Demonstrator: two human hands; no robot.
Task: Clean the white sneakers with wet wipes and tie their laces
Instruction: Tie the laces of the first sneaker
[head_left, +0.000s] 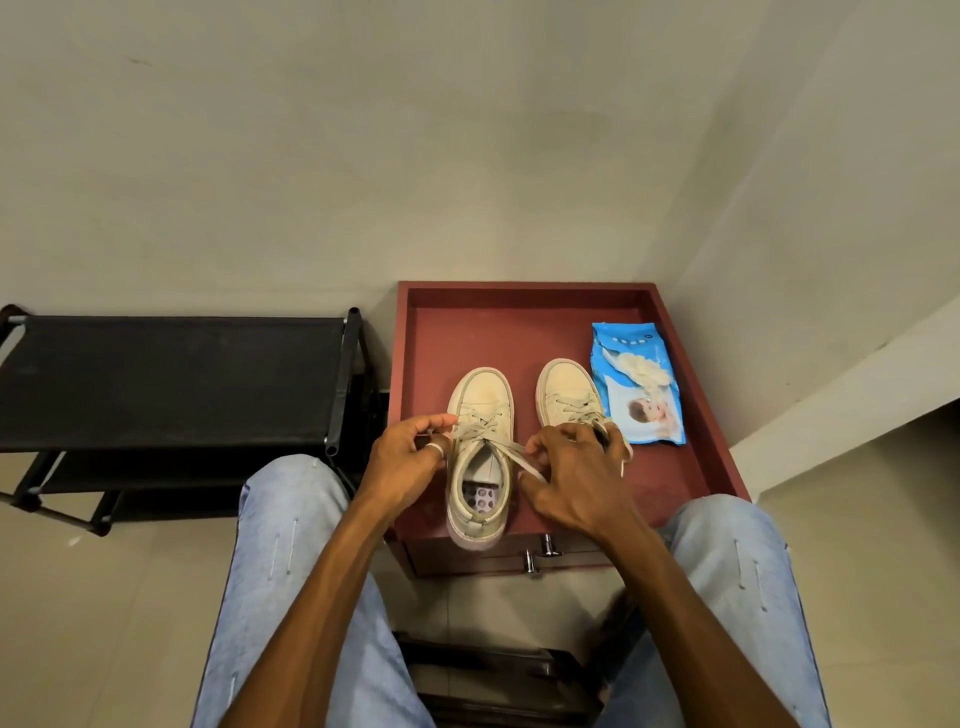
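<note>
Plain beige walls (415, 130), black rack (171, 379), red cabinet (519, 332)

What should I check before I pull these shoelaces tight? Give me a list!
1. The left hand pinches one lace end: ok.
2. The right hand grips the other lace end: ok.
3. The laces cross over the tongue of the sneaker: ok.
4. That sneaker sits well back on the red cabinet top: not ok, its heel is right at the front edge.
5. Bow finished: not ok, no bow shows.
6. The other sneaker is tied: cannot tell, the right hand hides part of its lacing.
</note>
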